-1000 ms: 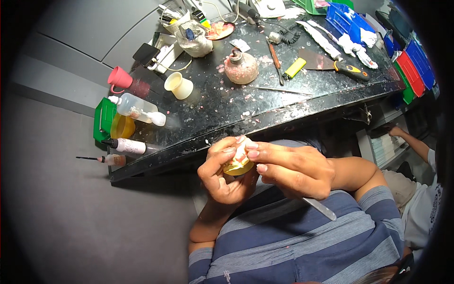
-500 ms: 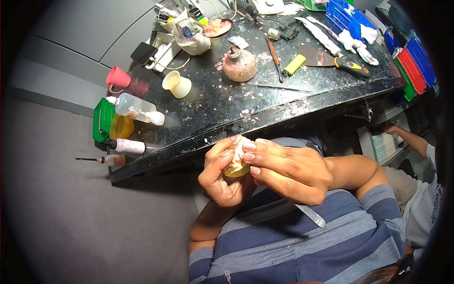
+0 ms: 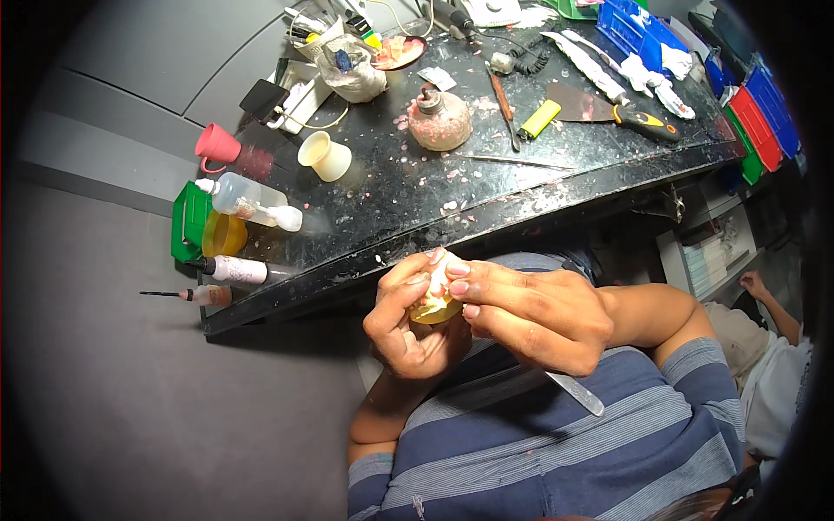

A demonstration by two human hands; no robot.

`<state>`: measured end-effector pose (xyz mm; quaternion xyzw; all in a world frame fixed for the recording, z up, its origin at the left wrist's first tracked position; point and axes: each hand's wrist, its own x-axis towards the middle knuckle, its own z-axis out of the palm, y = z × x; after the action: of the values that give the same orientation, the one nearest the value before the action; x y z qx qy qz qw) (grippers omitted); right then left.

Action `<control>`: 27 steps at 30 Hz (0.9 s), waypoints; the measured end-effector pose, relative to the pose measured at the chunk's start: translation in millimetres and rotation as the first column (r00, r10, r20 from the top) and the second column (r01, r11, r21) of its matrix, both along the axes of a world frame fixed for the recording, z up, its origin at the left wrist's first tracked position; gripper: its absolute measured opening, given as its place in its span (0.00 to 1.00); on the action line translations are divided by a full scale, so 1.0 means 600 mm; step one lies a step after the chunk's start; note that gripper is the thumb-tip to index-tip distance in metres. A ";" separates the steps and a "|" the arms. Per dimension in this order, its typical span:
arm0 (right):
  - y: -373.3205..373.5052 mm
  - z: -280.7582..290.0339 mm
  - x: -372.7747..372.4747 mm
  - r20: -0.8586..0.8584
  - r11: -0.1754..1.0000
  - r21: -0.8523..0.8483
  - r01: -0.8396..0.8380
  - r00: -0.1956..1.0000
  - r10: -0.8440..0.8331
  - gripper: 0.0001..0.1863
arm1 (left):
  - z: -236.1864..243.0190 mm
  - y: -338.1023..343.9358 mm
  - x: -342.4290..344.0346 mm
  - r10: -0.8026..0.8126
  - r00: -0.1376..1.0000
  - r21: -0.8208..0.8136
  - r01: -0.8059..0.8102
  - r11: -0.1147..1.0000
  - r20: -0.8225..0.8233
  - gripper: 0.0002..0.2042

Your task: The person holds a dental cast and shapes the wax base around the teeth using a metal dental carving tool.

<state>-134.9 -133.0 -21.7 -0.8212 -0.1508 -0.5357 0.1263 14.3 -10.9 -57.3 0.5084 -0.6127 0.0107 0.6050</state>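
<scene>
Head view: a small, yellow-based, cream-and-pink piece [image 3: 437, 302] is clasped by the left hand [image 3: 404, 328], near the black tabletop [image 3: 373, 200], and pressed by fingertips of the right hand [image 3: 549, 314]. If pressed unevenly, with a flat silver metal tool [image 3: 579, 395] also carried in the right hand, it could be dropped.

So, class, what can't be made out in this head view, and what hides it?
All in the head view:
- Metal tool: its upper end, behind the right hand.
- Yellow-based piece: its far side, behind the left hand and fingers.
- Green bin: cut off by the top edge.
</scene>
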 end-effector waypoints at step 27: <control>-0.021 0.042 -0.023 -0.229 0.852 0.522 -0.027 0.958 0.171 0.11 | 0.034 -0.005 0.010 0.157 0.959 -0.019 -0.157 0.987 0.234 0.24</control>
<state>-148.6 -145.3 3.3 -0.8133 -0.0265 -0.4334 0.3874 20.5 -13.9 -36.9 0.5506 -0.6375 0.1188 0.5256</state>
